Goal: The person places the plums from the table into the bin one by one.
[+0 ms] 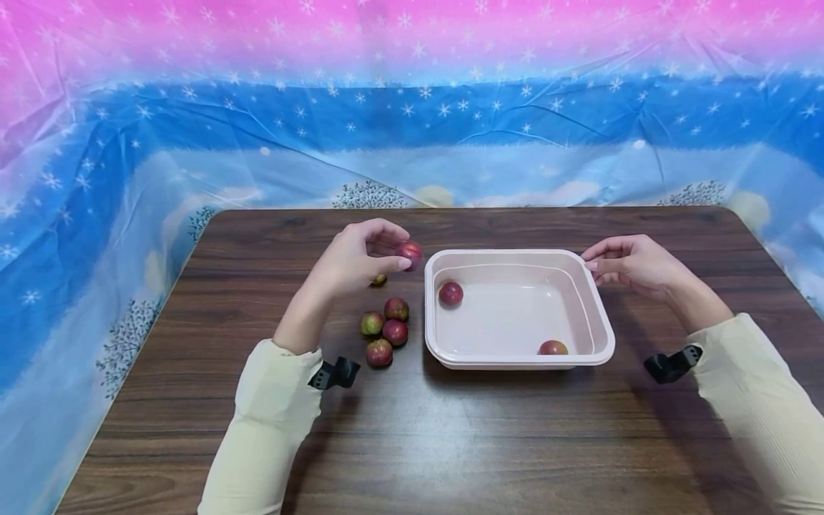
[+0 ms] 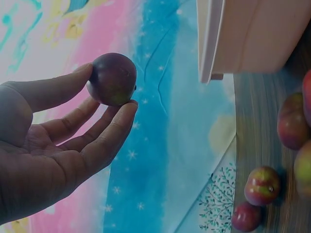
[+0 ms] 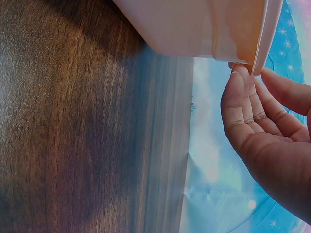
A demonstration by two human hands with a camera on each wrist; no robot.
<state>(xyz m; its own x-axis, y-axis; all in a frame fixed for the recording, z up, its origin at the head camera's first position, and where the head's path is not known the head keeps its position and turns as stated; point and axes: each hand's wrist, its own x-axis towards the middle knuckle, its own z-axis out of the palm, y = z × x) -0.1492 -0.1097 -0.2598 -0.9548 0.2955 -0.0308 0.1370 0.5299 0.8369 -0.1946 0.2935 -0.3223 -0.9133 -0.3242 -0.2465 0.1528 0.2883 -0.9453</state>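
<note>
Between thumb and fingertips, my left hand (image 1: 354,259) pinches a dark red plum (image 1: 409,254), raised just left of the pale pink plastic tub (image 1: 515,359). The left wrist view shows the same plum (image 2: 112,79) up close, with the tub's wall (image 2: 257,39) beyond it. My right hand (image 1: 637,266) holds the tub's rim at its far right corner; in the right wrist view the thumb and fingers (image 3: 234,92) pinch that rim. Inside the tub lie a red plum (image 1: 451,293) at the left and another plum (image 1: 553,347) at the front right, partly hidden by the near wall.
Several red and green plums (image 1: 380,352) cluster on the dark wooden table (image 1: 412,443) left of the tub. One more plum (image 1: 378,280) is mostly hidden under my left hand. A snowflake-patterned cloth (image 1: 412,114) hangs behind the table.
</note>
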